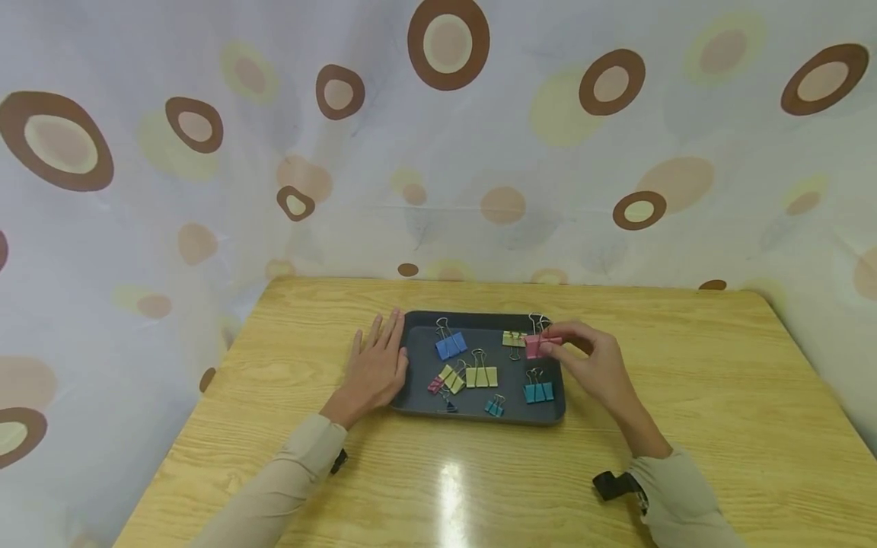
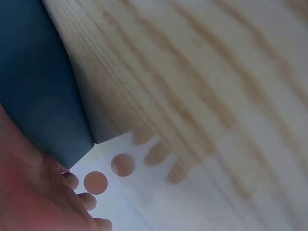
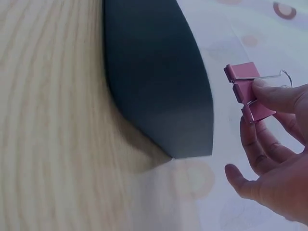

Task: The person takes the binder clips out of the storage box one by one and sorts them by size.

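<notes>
Beige sleeves (image 1: 267, 487) are stretching over the table (image 1: 384, 487), a black mount (image 1: 615, 485) showing at each wrist; beyond them the left hand (image 1: 373, 373) is lying along the left edge of the tray (image 1: 473, 418), its fingers standing straight and slightly spread, gripping nothing; the right hand (image 1: 592, 358) is pinching the pink clip (image 1: 535, 348) between thumb and fingertips, closed down to the clip's thickness, while in the right wrist view a lower finger is standing apart from it.

The pink clip is showing over the tray's far right corner, its wire handles pointing up, just beside a yellow clip (image 1: 511, 338); nearer, a teal clip (image 1: 538, 393) is lying by the tray's right side; a blue clip (image 1: 451, 346) is lying toward the far left; a bigger yellow clip (image 1: 482, 377) is sitting around the middle, with a smaller yellow clip (image 1: 453, 380) and a small pink clip (image 1: 435, 386) bunching at its left; near the front, a small dark clip (image 1: 450, 408) and a small teal clip (image 1: 494, 409) are lying well apart; patterned cloth (image 1: 479, 137) is hanging behind everything.
</notes>
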Motion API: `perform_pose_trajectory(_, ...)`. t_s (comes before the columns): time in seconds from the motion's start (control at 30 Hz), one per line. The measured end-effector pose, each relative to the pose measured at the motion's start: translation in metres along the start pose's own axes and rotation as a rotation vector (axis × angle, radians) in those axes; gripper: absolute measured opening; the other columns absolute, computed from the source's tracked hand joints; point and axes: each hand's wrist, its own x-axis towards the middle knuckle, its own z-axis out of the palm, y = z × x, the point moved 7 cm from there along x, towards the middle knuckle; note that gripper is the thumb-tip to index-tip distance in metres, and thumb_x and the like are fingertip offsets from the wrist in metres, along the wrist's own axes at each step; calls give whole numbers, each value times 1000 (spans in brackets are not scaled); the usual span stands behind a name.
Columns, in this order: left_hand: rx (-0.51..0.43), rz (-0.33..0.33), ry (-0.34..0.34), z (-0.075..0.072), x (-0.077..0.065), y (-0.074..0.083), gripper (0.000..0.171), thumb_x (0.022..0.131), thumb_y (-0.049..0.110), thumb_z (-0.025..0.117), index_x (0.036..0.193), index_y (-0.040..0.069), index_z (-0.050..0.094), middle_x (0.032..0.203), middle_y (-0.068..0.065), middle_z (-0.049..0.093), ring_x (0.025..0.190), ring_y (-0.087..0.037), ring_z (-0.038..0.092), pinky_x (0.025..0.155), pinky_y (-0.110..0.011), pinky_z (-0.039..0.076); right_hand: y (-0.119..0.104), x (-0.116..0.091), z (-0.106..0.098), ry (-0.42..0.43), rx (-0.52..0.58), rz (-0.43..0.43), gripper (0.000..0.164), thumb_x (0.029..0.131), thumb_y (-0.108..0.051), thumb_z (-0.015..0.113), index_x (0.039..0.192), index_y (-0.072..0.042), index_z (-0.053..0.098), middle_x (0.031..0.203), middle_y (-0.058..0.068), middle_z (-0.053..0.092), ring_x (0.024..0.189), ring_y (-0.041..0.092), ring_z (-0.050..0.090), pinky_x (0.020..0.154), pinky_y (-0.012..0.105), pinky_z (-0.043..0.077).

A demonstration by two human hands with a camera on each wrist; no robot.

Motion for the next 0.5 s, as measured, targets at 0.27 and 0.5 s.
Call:
perform_pose_trajectory(0.27,0,-1,8,-2,-1,0,62,110,26,34,164,3,17,171,-10,15,156,-37,15,120,-64,15,12,-1,-8,-1,26,43,20,93,-2,74,112,2,74,108,18,72,96,2,66,89,18,53)
perform_pose_trajectory(0.5,-4,0,21,-1,-1,2,62,109,25,36,164,2,17,170,-11,16,155,-38,16,120,-64,14,15,-3,-11,9,36,75,21,93,-3,75,113,3,74,110,20,72,95,2,66,83,17,55)
